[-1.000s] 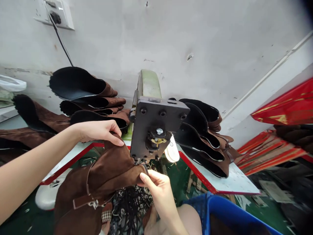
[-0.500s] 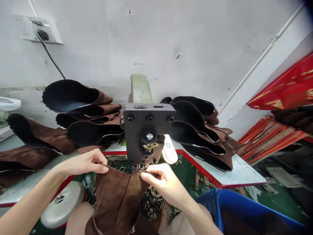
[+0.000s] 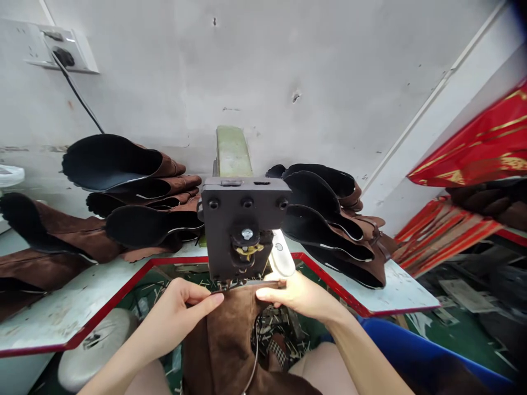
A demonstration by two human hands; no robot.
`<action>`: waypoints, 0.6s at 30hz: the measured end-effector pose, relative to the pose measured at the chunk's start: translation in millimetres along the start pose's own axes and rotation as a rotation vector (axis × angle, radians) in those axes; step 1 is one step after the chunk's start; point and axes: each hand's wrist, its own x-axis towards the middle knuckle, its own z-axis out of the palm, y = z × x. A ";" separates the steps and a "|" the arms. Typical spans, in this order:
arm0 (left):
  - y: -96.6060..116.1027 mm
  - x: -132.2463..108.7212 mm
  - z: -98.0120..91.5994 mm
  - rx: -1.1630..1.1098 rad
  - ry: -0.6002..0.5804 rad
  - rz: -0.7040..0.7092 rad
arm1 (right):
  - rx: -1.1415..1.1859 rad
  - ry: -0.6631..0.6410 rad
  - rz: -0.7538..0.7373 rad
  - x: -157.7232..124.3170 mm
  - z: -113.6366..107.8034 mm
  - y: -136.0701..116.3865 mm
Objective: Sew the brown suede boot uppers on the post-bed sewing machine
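A brown suede boot upper [image 3: 230, 334] hangs below the head of a sewing machine [image 3: 246, 230], its top edge under the machine's foot. My left hand [image 3: 191, 307] pinches that edge between thumb and fingers, just left of the foot. To the right, my right hand [image 3: 294, 293] grips the same edge, the thumb lying on the near side and the fingers behind. A thin dark strip runs along the edge by the right thumb. The needle point is too small to make out. A lit white lamp [image 3: 282, 255] shines beside the machine head.
Brown boot uppers with black lining lie stacked on the table left [image 3: 135, 170] and right [image 3: 329, 219] of the machine. The table's red edge [image 3: 111, 304] curves around the gap. A blue crate [image 3: 411, 351] stands at lower right, a round white stool [image 3: 99, 345] at lower left.
The boot upper has moved right and turned under the machine. My left hand has come in close to the foot; my right hand has shifted right along the edge.
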 end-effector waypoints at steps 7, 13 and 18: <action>-25.5 -18.6 -4.9 -0.132 0.071 -0.079 | 0.248 -0.048 -0.027 -9.3 10.5 17.5; -51.1 -36.0 -11.1 -0.235 0.116 -0.119 | 0.215 -0.009 -0.051 -12.7 28.5 2.2; -65.2 -50.7 -8.8 -0.347 0.235 -0.148 | 0.144 0.050 -0.029 -8.4 42.2 -7.2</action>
